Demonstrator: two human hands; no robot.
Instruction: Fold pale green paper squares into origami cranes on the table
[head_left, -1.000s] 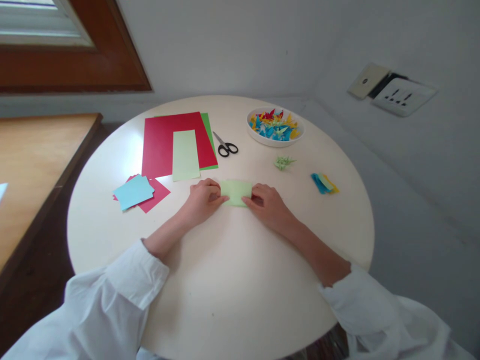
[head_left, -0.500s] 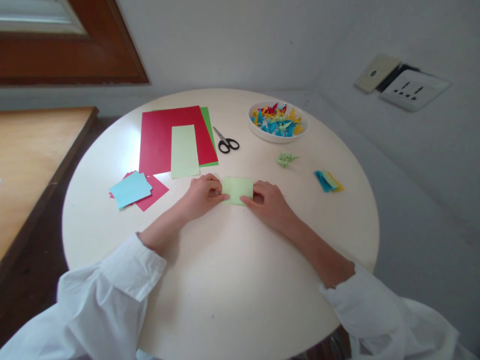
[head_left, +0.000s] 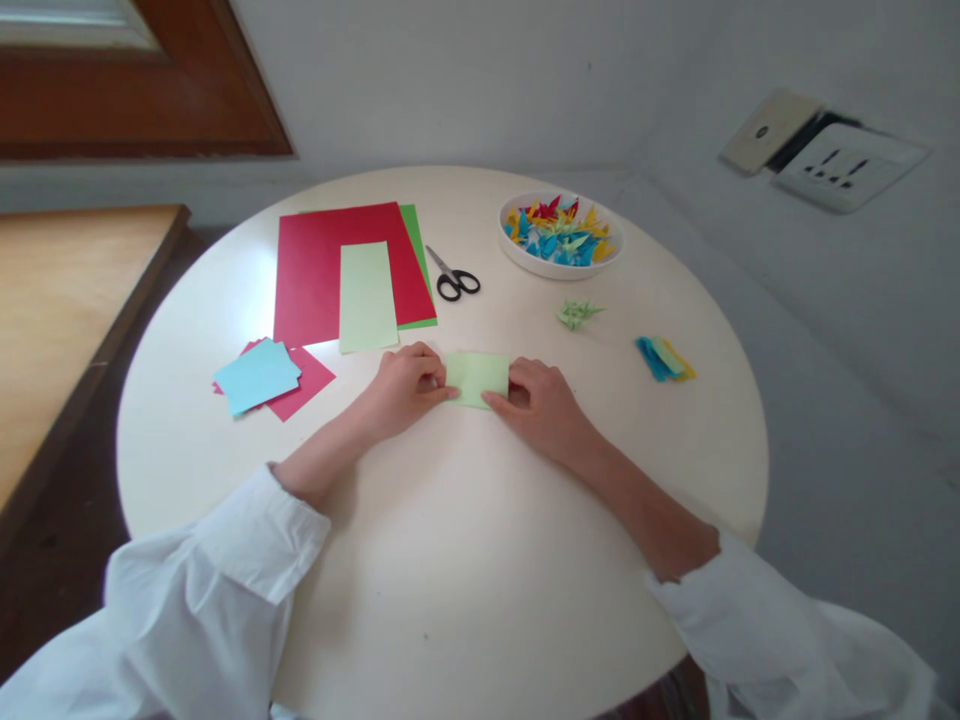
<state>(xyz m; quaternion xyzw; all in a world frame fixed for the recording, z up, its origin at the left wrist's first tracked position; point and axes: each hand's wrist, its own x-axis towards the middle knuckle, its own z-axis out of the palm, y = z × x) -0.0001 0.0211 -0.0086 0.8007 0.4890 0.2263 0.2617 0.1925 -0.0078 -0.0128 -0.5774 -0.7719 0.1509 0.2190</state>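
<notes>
The left hand [head_left: 409, 390] and right hand [head_left: 541, 405] pinch opposite ends of a pale green paper [head_left: 478, 380] between thumb and fingers, just above or on the worktop [head_left: 450, 560]. Beyond the fingers lie scissors [head_left: 455, 281]; past the right fingers sit a small green folded piece [head_left: 577, 315] and a white bowl [head_left: 536, 266].

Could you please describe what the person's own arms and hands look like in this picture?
Both arms wear loose, wrinkled white fabric sleeves, the left sleeve with a broad turned-back cuff and the right sleeve ending on the forearm. The left hand and right hand are bare, with no gloves, rings or watch visible.
</notes>
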